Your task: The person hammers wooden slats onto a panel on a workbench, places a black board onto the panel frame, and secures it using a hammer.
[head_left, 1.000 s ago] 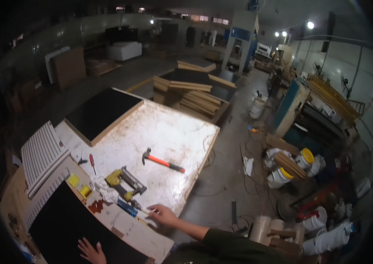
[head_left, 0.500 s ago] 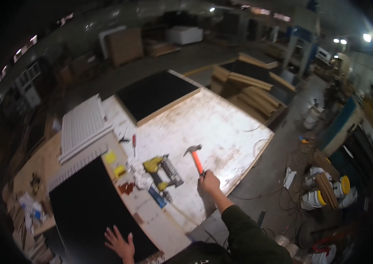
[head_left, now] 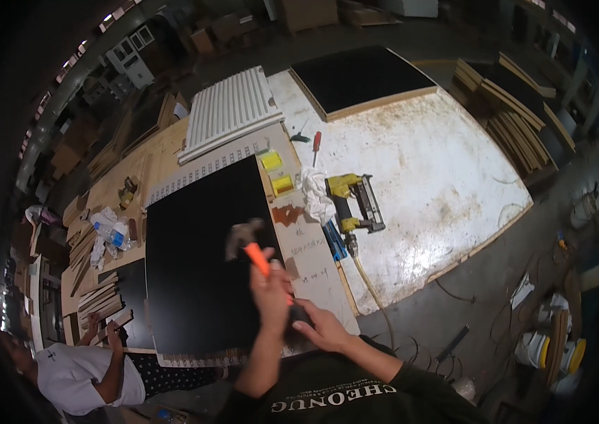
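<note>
A claw hammer (head_left: pixel 258 259) with an orange shaft and dark grip is held in both my hands above a black panel (head_left: pixel 200 247). My left hand (head_left: pixel 271 295) is closed round the orange shaft near the head. Lower down, my right hand (head_left: pixel 319 328) wraps the dark grip end. The hammer head looks blurred and points away from me to the left. Beyond my right hand lie a yellow-and-black nail gun (head_left: pixel 356 205) with its hose and a crumpled white cloth (head_left: pixel 318 198).
A red-handled screwdriver (head_left: pixel 317 140), yellow pads (head_left: pixel 282 185) and a white slatted panel (head_left: pixel 232 109) lie on the tables. Another black panel (head_left: pixel 363 74) rests at the back of the white tabletop (head_left: pixel 448 177). A person in a white shirt (head_left: pixel 94 371) handles wood strips (head_left: pixel 105 304) at lower left.
My right hand has brought the hammer left, from over the white tabletop to above the black panel. My left hand has left the panel and taken hold of the shaft. The view has turned left.
</note>
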`<control>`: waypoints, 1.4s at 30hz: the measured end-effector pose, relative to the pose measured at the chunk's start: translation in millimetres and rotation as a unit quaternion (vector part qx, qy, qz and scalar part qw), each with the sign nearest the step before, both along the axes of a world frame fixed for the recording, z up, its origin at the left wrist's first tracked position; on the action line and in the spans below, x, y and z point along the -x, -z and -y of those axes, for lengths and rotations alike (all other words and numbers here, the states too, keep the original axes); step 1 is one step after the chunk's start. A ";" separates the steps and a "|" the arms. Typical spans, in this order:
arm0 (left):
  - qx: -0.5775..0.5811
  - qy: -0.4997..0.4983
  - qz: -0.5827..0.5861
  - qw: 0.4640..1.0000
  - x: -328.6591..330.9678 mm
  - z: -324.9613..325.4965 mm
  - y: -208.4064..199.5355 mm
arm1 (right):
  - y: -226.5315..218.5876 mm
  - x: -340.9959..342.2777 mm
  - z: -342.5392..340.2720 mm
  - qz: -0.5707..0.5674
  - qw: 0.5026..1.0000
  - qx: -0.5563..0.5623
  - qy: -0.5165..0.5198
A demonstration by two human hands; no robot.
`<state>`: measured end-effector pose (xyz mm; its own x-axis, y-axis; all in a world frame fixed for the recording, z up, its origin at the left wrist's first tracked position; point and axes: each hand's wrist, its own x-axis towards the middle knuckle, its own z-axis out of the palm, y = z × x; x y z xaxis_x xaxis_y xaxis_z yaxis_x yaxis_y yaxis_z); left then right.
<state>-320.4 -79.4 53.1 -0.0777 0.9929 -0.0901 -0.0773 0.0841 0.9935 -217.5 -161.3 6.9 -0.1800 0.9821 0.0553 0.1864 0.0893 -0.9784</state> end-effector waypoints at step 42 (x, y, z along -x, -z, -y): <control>0.016 0.089 -0.536 0.840 80.6 -180.3 46.3 | 56.8 11.4 -37.4 0.148 0.964 0.218 0.019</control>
